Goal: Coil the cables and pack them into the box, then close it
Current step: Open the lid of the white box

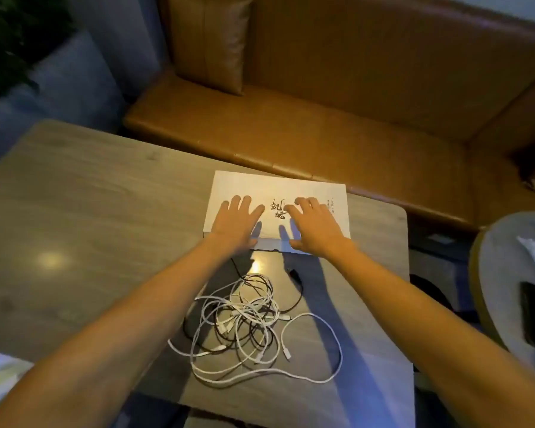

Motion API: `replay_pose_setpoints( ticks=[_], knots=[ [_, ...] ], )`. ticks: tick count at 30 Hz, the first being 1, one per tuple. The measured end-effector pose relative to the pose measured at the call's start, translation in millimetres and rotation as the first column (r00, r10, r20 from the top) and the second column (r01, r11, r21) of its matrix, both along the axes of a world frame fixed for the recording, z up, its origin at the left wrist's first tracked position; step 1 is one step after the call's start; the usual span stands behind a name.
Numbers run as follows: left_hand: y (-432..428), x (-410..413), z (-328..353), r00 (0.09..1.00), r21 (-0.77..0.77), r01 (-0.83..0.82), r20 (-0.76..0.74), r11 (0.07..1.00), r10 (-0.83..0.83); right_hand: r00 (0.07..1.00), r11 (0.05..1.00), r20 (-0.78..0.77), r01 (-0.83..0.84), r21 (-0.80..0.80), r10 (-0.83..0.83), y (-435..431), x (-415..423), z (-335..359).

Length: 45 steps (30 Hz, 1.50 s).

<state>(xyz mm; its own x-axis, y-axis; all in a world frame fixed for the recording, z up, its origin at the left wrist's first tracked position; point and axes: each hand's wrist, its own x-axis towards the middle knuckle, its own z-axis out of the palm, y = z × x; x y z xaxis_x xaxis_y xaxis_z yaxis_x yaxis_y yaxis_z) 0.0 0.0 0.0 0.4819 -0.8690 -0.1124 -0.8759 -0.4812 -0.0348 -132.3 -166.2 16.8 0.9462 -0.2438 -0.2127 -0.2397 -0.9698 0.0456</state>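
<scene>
your left grip [237,223] and right grip [314,225] are lying spread over the shut box [278,186] at frame centre, fingers apart, holding nothing. the cables [247,322] are sprawling tangled on the desk [74,211] just below. they're looking light and floppy; you're best pinching a plug end.

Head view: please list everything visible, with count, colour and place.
box: one, white with dark lettering, far side of table.
cables: several, white and black, tangled on table, nearer than box.
table: one, grey-brown wood, centre.
bench: one, orange-brown, beyond table.
cushion: one, brown, on bench.
plant: one, dark green, top left.
left hand: one, flat on box.
right hand: one, on box beside it.
</scene>
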Motion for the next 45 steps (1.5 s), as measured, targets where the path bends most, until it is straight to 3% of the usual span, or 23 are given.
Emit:
replay_pose_setpoints(
  ticks=[4, 12, 22, 29, 36, 45],
  knots=[
    [-8, -18, -29, 0.999, 0.128, 0.041, 0.005, 0.991, -0.042, 0.994, 0.997, -0.101, 0.029, -0.077, -0.037, 13, -13, -45],
    [-14, -22, -67, 0.992, 0.212, 0.104, 0.044, 0.972, -0.115, 0.996, 0.989, -0.033, 0.082, -0.121, -0.086, 25, -24, -80],
    [-19, -28, -66, 0.992, 0.216, 0.098, 0.053, 0.972, -0.111, 0.998, 0.990, -0.045, 0.034, -0.138, -0.040, 22, -14, -91],
    [-13, -11, -61, 0.987, 0.159, 0.131, 0.069, 0.979, -0.144, 0.997, 0.987, 0.064, -0.022, -0.156, 0.032, 17, -9, -90],
    [-15, 14, -61, 0.995, 0.232, 0.073, 0.047, 0.970, -0.087, 1.000, 0.992, 0.019, 0.014, -0.127, -0.011, 2, 6, -90],
    [-20, 18, -69, 0.993, 0.284, 0.050, 0.084, 0.957, -0.077, 0.999, 0.971, 0.052, -0.002, -0.238, 0.014, -3, 12, -100]
  ],
)
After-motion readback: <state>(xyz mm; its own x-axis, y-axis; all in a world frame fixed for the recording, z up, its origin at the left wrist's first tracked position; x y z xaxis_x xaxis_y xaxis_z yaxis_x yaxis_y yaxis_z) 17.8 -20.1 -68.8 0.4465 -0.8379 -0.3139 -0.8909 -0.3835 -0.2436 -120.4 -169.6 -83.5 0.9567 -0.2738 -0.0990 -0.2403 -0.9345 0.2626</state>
